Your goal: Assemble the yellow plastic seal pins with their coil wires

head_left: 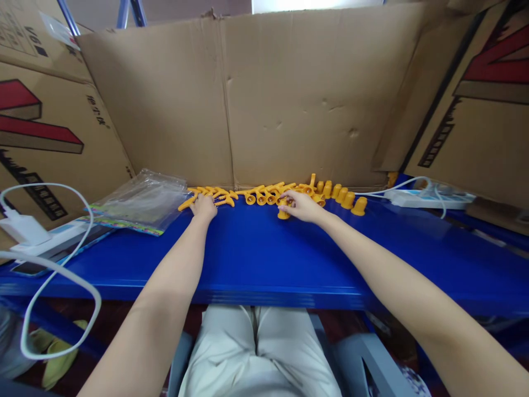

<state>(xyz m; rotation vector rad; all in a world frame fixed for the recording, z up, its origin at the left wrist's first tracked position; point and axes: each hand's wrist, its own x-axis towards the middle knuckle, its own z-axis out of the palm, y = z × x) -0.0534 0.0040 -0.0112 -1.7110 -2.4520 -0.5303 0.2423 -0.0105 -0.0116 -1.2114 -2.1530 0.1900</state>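
Note:
My left hand (pixel 204 208) is at the left end of a row of yellow plastic parts, its fingers closed around a yellow branched piece (pixel 226 200). Part of that piece is hidden behind the fingers. Between thumb and fingers, my right hand (pixel 303 206) pinches a yellow bell-shaped cup (pixel 283 214), held upright at or just above the table. Between the hands lie several yellow pieces with round open ends (pixel 261 199) facing me. Right of my right hand, several yellow cups (pixel 359 207) stand in a slanting row.
The parts lie on a blue table (pixel 256 259) against a cardboard wall (pixel 289 99). Clear plastic bags (pixel 140 201) lie on the left. A white power strip (pixel 430 199) is at right; a white charger (pixel 25 229) with a looping cable is at left.

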